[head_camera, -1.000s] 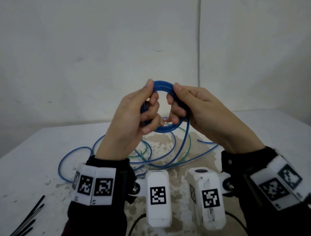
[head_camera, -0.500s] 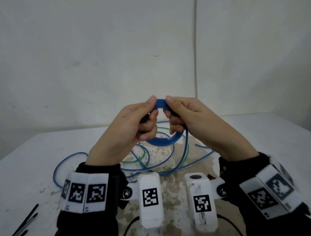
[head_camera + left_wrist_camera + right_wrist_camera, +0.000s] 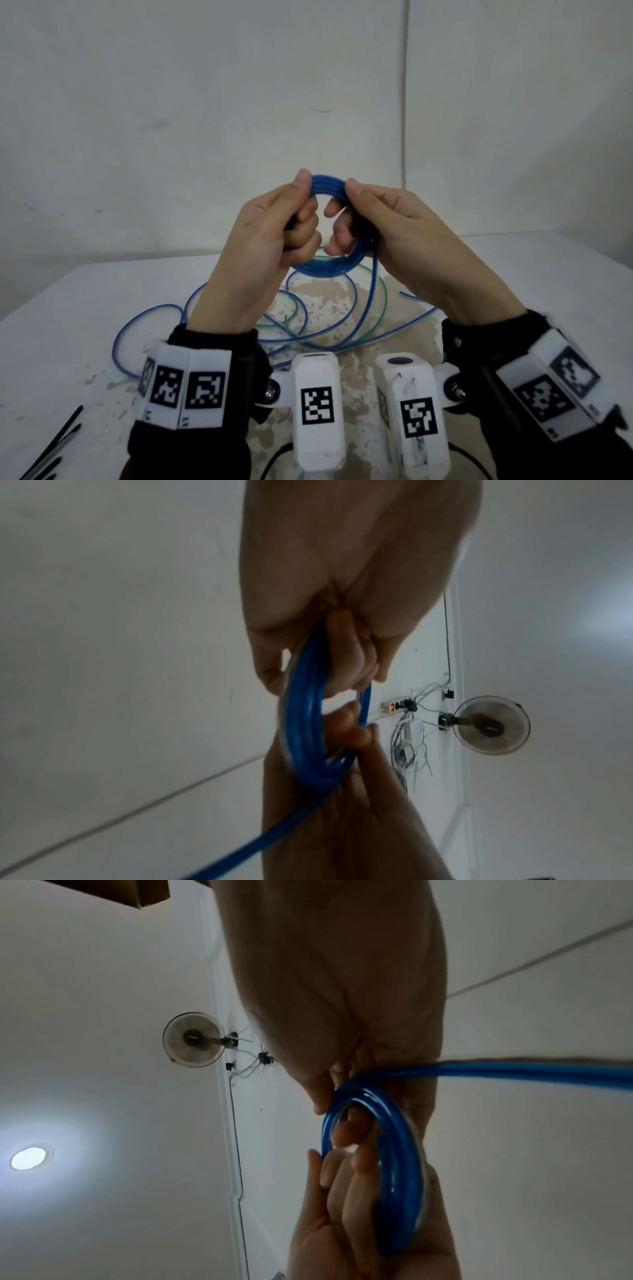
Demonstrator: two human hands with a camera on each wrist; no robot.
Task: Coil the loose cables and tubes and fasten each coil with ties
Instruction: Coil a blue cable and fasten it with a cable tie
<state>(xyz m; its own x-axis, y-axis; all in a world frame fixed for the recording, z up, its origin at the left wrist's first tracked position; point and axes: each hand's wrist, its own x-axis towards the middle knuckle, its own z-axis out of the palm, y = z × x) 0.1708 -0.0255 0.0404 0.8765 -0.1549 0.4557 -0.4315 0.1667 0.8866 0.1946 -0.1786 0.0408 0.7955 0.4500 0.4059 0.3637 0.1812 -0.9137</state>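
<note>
Above the white table (image 3: 68, 325), from the head view, I see my left hand (image 3: 260, 246) and right hand (image 3: 397, 233) both pinching the blue tube coil (image 3: 329, 270), its loose tail dropping to the table among a green tube (image 3: 385, 301); black ties (image 3: 51, 448) lie at the table's near-left edge. Left wrist view: fingers (image 3: 346, 653) curl round the coil. Right wrist view: the same grip.

Black sleeves (image 3: 219, 346), white marker-tagged wrist cameras (image 3: 317, 407)

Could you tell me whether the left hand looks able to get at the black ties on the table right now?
Probably not yet: the left hand grips the blue coil together with the right hand. The black ties lie uncovered near its side.
</note>
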